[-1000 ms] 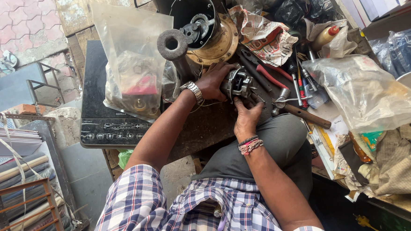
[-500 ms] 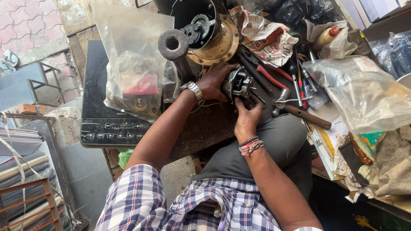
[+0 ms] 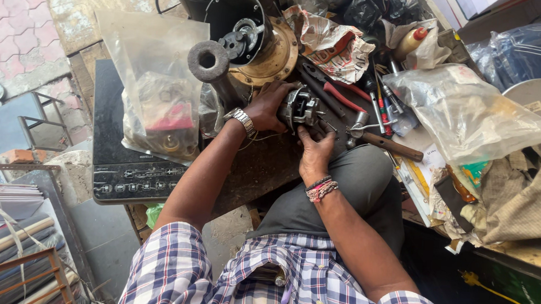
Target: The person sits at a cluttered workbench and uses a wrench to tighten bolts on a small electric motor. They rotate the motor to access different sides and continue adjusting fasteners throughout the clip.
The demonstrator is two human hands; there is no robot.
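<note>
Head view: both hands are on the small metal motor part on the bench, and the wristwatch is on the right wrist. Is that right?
Not quite. In the head view both hands, the left hand and the right hand, are on the metal motor part, but the wristwatch sits on the left wrist. The right wrist wears red and pink bands instead.

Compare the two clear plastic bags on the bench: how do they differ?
The left plastic bag stands tall beside the grey tube and holds red and brass-coloured parts. The right plastic bag lies flat and wide over the clutter, its contents pale and hard to tell. Both are clear, crumpled and untouched by either hand.
</note>
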